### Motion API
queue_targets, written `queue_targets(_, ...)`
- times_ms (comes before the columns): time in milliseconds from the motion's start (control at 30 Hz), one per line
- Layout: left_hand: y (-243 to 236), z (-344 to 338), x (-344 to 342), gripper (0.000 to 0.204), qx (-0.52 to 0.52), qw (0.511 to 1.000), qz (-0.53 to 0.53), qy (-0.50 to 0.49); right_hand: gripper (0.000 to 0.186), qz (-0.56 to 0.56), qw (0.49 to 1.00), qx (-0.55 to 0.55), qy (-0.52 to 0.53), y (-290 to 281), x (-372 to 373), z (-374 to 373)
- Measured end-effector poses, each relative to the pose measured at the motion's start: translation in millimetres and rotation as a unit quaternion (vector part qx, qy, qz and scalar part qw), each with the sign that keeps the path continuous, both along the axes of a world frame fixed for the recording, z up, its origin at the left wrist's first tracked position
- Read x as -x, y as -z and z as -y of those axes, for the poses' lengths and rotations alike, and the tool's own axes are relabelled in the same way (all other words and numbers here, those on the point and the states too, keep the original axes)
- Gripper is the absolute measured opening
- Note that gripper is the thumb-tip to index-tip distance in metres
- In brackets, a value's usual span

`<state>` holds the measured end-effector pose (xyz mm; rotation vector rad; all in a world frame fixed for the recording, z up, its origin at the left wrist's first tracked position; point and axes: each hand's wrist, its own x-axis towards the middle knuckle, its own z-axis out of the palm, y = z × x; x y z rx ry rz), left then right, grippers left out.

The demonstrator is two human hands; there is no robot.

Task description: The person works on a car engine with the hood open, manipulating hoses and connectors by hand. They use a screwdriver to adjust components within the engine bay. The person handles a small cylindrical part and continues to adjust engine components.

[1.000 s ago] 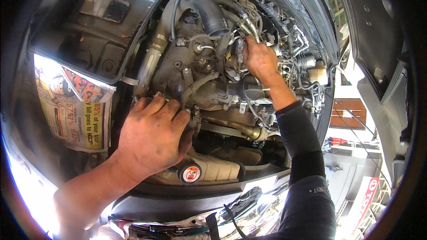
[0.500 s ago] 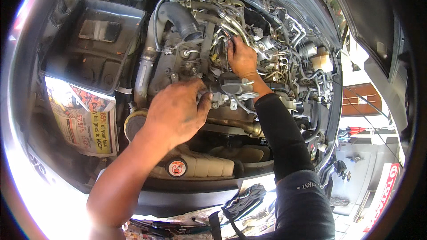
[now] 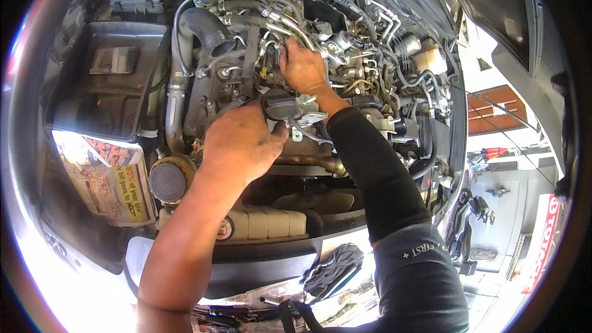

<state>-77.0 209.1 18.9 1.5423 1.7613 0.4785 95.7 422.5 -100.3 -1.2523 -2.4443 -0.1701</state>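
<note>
Over an open engine bay, my left hand (image 3: 246,139) has its fingers curled onto a dark round part with a metal bracket (image 3: 287,108), at the middle of the engine. Farther back, my right hand (image 3: 302,65) reaches in among metal pipes (image 3: 283,29), with its fingers bent down; what they hold is hidden. A black curved intake hose (image 3: 200,28) lies to the left of both hands. A round grey cap with a yellowish rim (image 3: 167,182) sits left of my left forearm.
An open black airbox (image 3: 92,105) is at left, with folded newspaper (image 3: 105,194) below it. A coolant tank (image 3: 271,222) and dark cloth (image 3: 333,271) are along the front. The raised hood (image 3: 499,12) is upper right, above a wooden panel (image 3: 493,111).
My left hand has moved up and inward from the front left of the engine onto the dark bracketed part. My right hand remains among the pipes. The view has shifted.
</note>
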Motion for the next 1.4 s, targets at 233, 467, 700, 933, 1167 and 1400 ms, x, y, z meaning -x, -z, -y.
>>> queue_targets(233,7.9,7.3,-9.2,0.058,0.023,0.997,-0.067,0.021,0.021,-0.009,1.0,-0.006,0.011,6.8,-0.4,-1.8)
queue_targets(467,3.2,16.8,-7.8,0.058,0.005,0.997,-0.065,0.035,0.024,0.005,0.999,-0.002,0.031,4.5,2.5,1.4)
queue_targets(700,14.3,20.6,-12.0,0.055,-0.023,0.999,-0.042,0.024,0.026,0.027,0.999,-0.016,0.026,6.0,1.8,-0.4)
queue_targets(933,17.4,20.9,-17.3,0.051,-0.012,0.998,-0.031,0.056,0.021,0.004,0.999,-0.054,0.003,9.7,1.3,-1.9)
queue_targets(1167,18.1,23.2,-17.1,0.049,-0.027,0.997,-0.013,0.066,0.023,0.011,0.998,-0.056,0.01,10.6,1.3,-2.3)
queue_targets(1400,19.1,25.8,-17.3,0.047,-0.052,0.997,-0.008,0.057,0.023,0.024,0.998,-0.058,0.016,11.7,1.4,-3.8)
